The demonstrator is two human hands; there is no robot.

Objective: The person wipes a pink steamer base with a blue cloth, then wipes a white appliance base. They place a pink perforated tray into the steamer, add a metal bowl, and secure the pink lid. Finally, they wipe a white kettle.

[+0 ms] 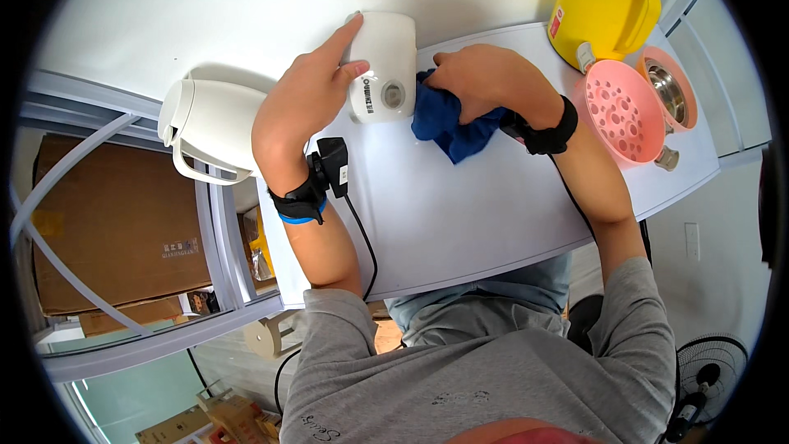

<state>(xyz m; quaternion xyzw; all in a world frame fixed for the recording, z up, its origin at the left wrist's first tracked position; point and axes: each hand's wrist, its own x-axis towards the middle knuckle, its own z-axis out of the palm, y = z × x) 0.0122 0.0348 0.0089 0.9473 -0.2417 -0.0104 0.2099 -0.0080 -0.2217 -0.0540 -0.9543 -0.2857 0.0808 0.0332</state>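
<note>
At the far side of the white table stands a small white appliance (382, 41) with rounded corners and a round grey knob low on its face. My left hand (311, 86) grips its left side, thumb across the front and index finger stretched up along the edge. A dark blue cloth (450, 123) is bunched in my right hand (486, 80). That cloth touches the lower right side of the appliance, and part of it droops onto the tabletop. The right fingertips are partly sunk in its folds.
To the left is a white jug (223, 115) with a loop handle. A yellow jug (600, 8), a pink dotted bowl (622, 111) and a pink-rimmed metal bowl (670, 89) crowd the right end of the table (468, 222). A black cable (368, 238) hangs from my left wrist.
</note>
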